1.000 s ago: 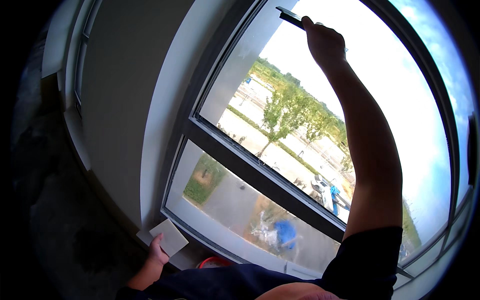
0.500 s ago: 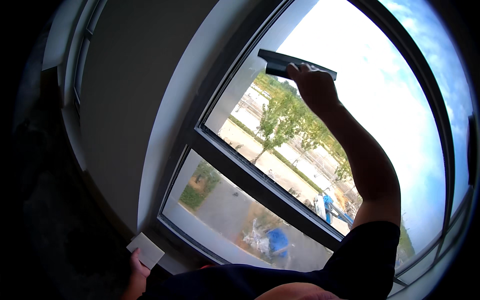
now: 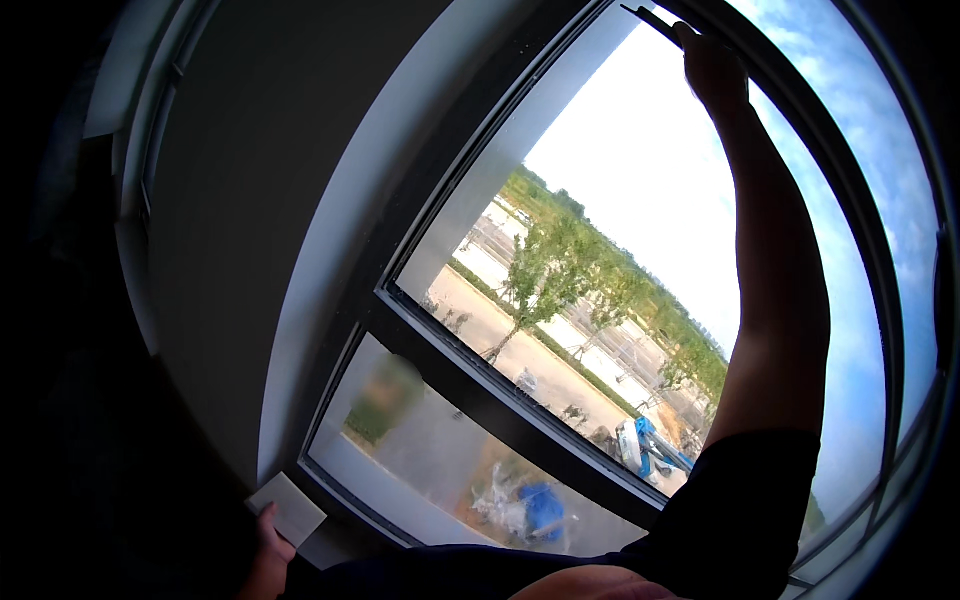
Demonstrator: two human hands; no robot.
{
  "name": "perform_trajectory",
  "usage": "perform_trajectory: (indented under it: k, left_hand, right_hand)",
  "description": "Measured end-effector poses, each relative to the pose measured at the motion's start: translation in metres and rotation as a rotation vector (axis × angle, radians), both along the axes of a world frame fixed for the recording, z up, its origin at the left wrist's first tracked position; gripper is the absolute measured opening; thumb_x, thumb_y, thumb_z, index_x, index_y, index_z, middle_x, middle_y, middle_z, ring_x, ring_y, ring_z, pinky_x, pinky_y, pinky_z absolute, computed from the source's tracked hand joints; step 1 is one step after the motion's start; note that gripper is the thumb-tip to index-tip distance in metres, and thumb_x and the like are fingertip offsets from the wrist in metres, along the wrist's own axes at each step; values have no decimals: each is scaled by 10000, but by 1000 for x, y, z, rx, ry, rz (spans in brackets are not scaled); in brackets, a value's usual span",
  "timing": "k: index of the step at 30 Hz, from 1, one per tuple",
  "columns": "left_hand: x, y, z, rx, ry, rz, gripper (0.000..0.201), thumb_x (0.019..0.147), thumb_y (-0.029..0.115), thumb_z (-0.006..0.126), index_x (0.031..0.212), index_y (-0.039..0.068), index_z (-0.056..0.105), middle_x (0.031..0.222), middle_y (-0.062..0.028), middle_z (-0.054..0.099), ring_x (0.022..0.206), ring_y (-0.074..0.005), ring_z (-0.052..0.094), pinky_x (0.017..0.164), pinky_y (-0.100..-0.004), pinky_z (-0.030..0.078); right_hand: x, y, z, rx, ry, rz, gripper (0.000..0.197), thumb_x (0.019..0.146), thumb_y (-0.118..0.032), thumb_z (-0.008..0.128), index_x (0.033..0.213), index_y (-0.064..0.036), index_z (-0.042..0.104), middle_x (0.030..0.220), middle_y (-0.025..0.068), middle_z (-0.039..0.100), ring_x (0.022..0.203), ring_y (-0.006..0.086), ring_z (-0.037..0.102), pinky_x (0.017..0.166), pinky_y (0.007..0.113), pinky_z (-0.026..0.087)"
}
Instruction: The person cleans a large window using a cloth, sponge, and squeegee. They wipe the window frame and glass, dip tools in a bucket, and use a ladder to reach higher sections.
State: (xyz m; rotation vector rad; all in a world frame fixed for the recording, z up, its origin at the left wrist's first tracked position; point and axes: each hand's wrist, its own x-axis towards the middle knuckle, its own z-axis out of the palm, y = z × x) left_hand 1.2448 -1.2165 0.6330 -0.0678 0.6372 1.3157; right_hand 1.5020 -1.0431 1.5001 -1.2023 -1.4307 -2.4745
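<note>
High up at the window, my right hand [image 3: 713, 75] grips a dark squeegee [image 3: 654, 25], its long edge near the top of the large upper pane [image 3: 610, 150]. The arm is stretched far upward, and the fingers are mostly dark against the bright sky. Low at the left, my left hand [image 3: 273, 540] holds a pale, flat rectangular block [image 3: 288, 509], with the thumb resting on its face. What the block is made of cannot be made out.
A dark crossbar [image 3: 500, 401] divides the upper pane from a smaller lower pane [image 3: 430, 440]. To the left stands a grey wall [image 3: 250, 200] with a pale window reveal [image 3: 335, 200]. Trees [image 3: 545, 265], paving and a blue object [image 3: 541, 512] show outside through the glass.
My right hand has moved the squeegee up and to the right, from the middle of the upper pane to near its top. My left hand still holds the block at about the same place.
</note>
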Motion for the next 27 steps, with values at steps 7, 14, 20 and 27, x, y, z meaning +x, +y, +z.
perform_trajectory:
  k: [7,14,20,27]
  left_hand:
    - [-6,-7,-6,33,-8,74,471,815,344,574,1214,101,516,1149,-75,581,1045,-277,554,914,-436,431]
    - [-33,-21,-17,-38,-28,147,457,854,313,515,1244,74,494,1168,-88,575,1083,-289,542,938,-445,425]
    - [-27,-19,-18,-19,-19,82,464,877,317,479,1270,70,475,1203,-108,556,1106,-304,530,952,-458,416]
    - [-25,-6,6,-1,3,100,505,884,324,498,1318,77,421,1256,-112,513,1147,-299,497,971,-446,396]
  right_hand:
    - [6,43,106,71,156,52,383,979,-321,286,1215,-128,518,984,180,648,939,358,620,807,472,500]
    - [-20,15,-15,-141,-54,66,342,878,-91,579,1212,-120,514,740,89,618,647,217,629,543,328,514]
    - [23,-80,-108,-268,58,-126,316,877,-89,564,1188,-145,566,728,74,616,605,206,612,560,319,502]
    - [21,-66,-58,-212,-2,-23,362,897,-117,540,1255,-158,512,711,107,630,624,185,634,540,331,523]
